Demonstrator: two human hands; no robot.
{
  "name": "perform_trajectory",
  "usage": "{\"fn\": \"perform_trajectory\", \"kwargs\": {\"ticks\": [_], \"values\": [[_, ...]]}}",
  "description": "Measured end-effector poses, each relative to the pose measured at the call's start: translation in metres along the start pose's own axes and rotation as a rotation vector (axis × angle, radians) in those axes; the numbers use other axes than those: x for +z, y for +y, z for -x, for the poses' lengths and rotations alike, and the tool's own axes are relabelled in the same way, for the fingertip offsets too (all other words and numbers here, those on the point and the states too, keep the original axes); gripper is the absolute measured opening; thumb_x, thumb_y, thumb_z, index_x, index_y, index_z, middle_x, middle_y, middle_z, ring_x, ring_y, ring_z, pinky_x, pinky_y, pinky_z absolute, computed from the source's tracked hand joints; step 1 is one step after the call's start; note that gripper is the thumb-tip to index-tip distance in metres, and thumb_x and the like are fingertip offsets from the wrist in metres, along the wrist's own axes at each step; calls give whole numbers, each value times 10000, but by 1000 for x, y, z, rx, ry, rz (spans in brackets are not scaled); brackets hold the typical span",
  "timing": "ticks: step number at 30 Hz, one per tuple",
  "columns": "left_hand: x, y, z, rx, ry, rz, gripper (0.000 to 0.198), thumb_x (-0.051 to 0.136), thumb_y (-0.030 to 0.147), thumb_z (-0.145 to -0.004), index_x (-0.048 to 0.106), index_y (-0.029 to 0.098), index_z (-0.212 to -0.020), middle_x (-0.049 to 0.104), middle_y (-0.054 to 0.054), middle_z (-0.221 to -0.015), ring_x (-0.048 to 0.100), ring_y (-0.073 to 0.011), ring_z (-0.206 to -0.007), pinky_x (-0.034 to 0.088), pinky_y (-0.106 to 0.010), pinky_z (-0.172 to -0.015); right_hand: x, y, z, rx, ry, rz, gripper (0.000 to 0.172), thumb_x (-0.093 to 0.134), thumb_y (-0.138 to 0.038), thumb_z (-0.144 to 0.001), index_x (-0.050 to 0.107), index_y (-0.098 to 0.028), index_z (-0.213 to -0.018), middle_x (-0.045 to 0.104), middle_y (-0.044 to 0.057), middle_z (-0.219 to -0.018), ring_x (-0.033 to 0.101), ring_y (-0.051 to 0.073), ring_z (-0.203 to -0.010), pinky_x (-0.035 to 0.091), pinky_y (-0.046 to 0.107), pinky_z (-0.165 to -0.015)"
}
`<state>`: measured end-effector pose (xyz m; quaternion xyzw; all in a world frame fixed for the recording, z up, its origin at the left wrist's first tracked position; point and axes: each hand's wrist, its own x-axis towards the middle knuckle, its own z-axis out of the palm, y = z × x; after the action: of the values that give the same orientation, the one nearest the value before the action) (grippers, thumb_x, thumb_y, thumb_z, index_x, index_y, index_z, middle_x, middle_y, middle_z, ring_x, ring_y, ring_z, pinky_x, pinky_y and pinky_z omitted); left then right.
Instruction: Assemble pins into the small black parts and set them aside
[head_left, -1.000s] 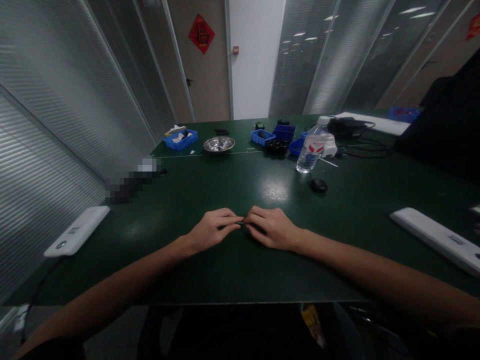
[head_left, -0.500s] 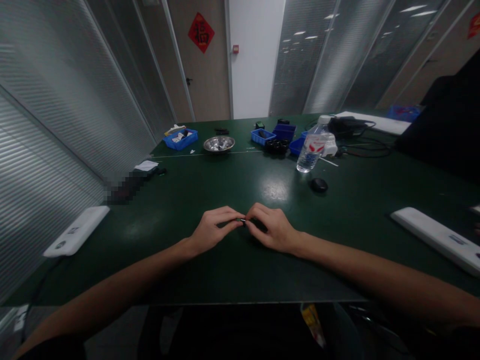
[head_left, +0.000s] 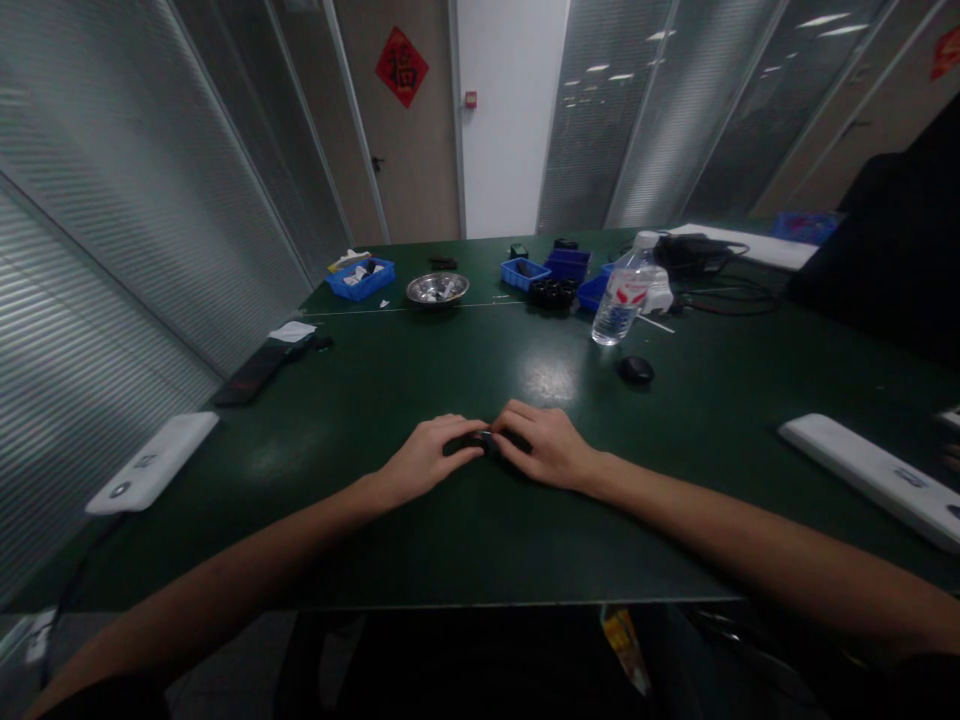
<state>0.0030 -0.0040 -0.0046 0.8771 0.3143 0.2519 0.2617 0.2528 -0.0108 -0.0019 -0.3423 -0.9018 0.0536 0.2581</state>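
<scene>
Both hands are meeting in the middle of the counter (head_left: 450, 540) here. The left hand (head_left: 427, 460) and right hand (head_left: 544, 445) are each pinching the same small dark part (head_left: 484, 440), grip closed snug on it from either side with the fingertips nearly touching. The part is sitting low, right down at the counter surface. Progress-wise I'm guessing mid-fiddle: the part is too tiny and shadowed to tell if it's one piece or two being pressed together, so I'm not calling anything finished. The water bottle (head_left: 621, 295), steel bowl (head_left: 437, 289) and blue tray (head_left: 361, 278) are sitting well apart at the far end.
</scene>
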Motion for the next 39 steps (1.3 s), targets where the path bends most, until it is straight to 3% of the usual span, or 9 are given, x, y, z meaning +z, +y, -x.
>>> {"fn": "perform_trajectory", "kwargs": {"ticks": [7,14,19,28,35,39], "values": [[2,-1,-1,19,19,-26,301,657,273,-957,674,230,-1255,668,-75,-1217,573,-236,-1171,477,-408,-1023,-1,0,-1,-7,-46,17,169,511,-299,-1010,630,-185,-1047,642,47,-975,582,135,-743,374,254,-609],[1,-2,-3,-12,51,17,313,443,282,-1063,681,232,-1260,687,-70,-1156,602,-214,-1085,498,-382,-965,-1,-1,-2,3,-24,23,167,516,-298,-1010,638,-192,-1054,640,44,-976,577,137,-746,376,261,-621],[-1,-6,-3,-39,94,-16,274,486,299,-1048,705,228,-1197,691,-66,-1134,599,-222,-1069,493,-382,-943,2,2,-2,35,-48,70,162,522,-310,-1010,628,-196,-1056,632,40,-976,567,138,-741,357,259,-609],[2,-13,0,-95,124,-226,279,524,274,-1027,709,248,-1234,629,-80,-1274,534,-260,-1197,449,-462,-1014,8,6,-5,197,-68,144,156,541,-327,-1005,637,-205,-1017,625,36,-973,568,147,-736,338,278,-600],[-4,-24,-1,-80,85,-147,307,593,281,-990,672,238,-1284,644,-80,-1283,550,-257,-1211,456,-465,-1054,7,5,-3,226,-68,153,160,543,-330,-1006,642,-209,-1038,632,47,-996,585,153,-754,342,274,-596],[-6,-27,0,-90,78,-121,333,568,183,-979,666,235,-1293,635,-79,-1307,538,-258,-1239,451,-478,-1079,8,7,-3,252,-68,185,158,543,-331,-1000,639,-208,-1024,633,50,-996,583,157,-752,333,271,-589]]}}
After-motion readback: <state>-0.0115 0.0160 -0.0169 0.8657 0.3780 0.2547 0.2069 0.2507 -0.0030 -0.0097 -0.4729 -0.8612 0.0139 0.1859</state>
